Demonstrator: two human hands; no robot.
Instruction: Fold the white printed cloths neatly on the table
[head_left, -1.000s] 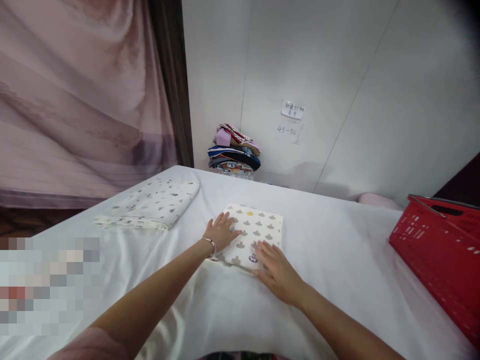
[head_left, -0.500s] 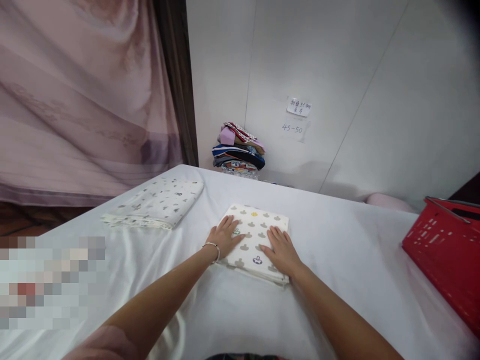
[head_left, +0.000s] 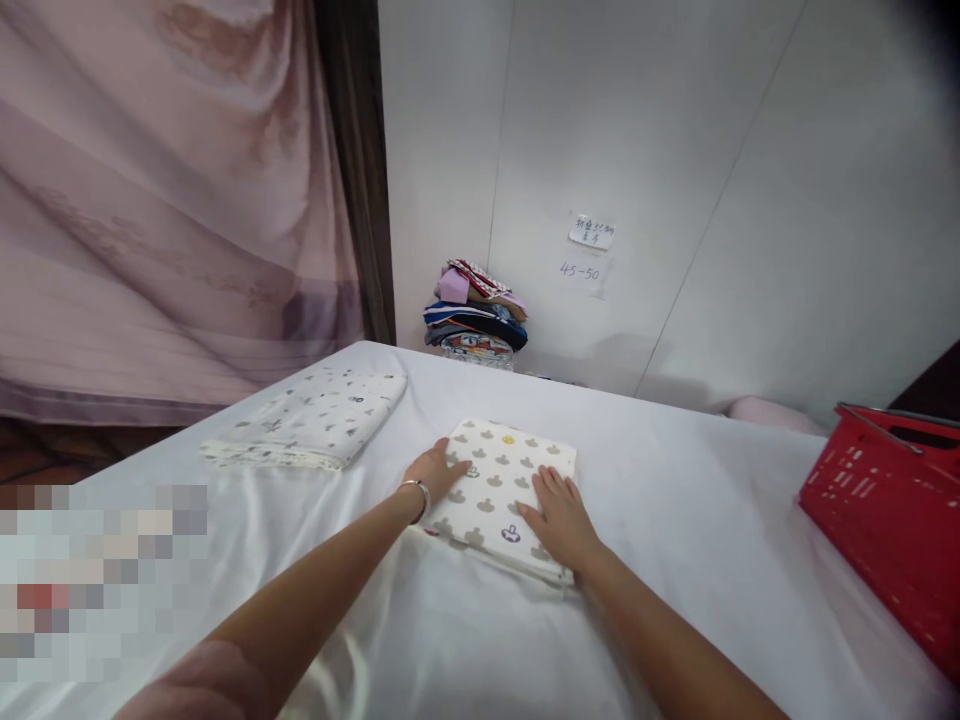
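A folded cream cloth with a small printed pattern point(head_left: 504, 480) lies in the middle of the white-covered table point(head_left: 675, 520). My left hand point(head_left: 433, 472), a bracelet at its wrist, rests at the cloth's left edge with the fingers lying over it. My right hand point(head_left: 561, 518) lies flat on the cloth's near right part, fingers stretched out and together. Neither hand holds anything.
A second folded patterned cloth point(head_left: 311, 428) lies at the table's far left. A red plastic basket point(head_left: 889, 525) stands at the right edge. A stack of coloured folded clothes point(head_left: 477, 318) sits against the white wall behind the table. A pink curtain point(head_left: 165, 210) hangs on the left.
My left hand has slid from the top of the cloth to its left edge. My right hand has shifted slightly toward me on the cloth. The view has tilted a little.
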